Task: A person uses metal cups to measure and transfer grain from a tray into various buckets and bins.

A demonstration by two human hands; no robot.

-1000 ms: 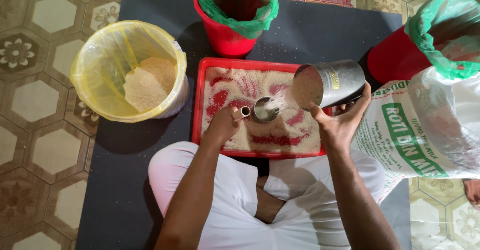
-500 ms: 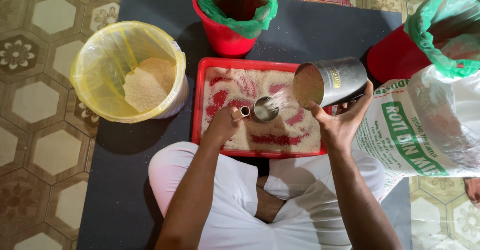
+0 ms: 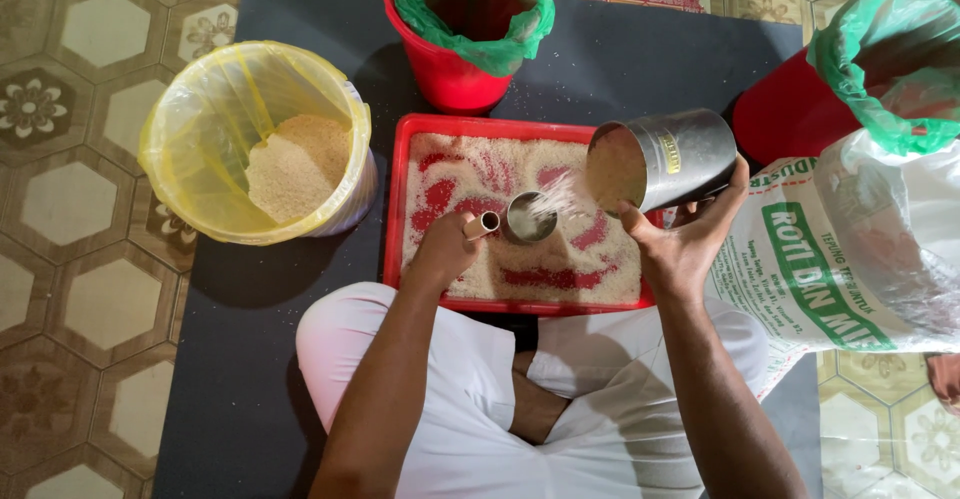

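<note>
Right hand (image 3: 683, 249): closed around a large metal can (image 3: 663, 162), gripped from below and behind. Can tilted on its side, mouth toward the person's left, pale grain spilling from the lip in a thin stream.

Left hand (image 3: 443, 252): fingers wrapped about the handle of a small metal cup (image 3: 527, 218); the handle's open end shows at the thumb. Cup upright, resting on the grain in the tray, directly beneath the stream.

Red tray (image 3: 392, 209): rectangular, shallow, lying on the mat just in front of the person's crossed legs. Covered with a thin layer of pale grain, swept bare in curved streaks where the red base shows through.

Dark mat (image 3: 250, 359): spread on the patterned tile floor (image 3: 60, 259); scattered grains near the tray.

Yellow-lined bucket (image 3: 190, 99): left of the tray, almost touching it; a mound of pale grain at the bottom.

Red bucket with green liner (image 3: 450, 74): beyond the tray's far edge.

Second red bucket with green liner (image 3: 780, 109): far right, partly out of view.

Printed white sack (image 3: 800, 269): right of the tray, beside the right forearm, its clear inner bag bunched at the top.
</note>
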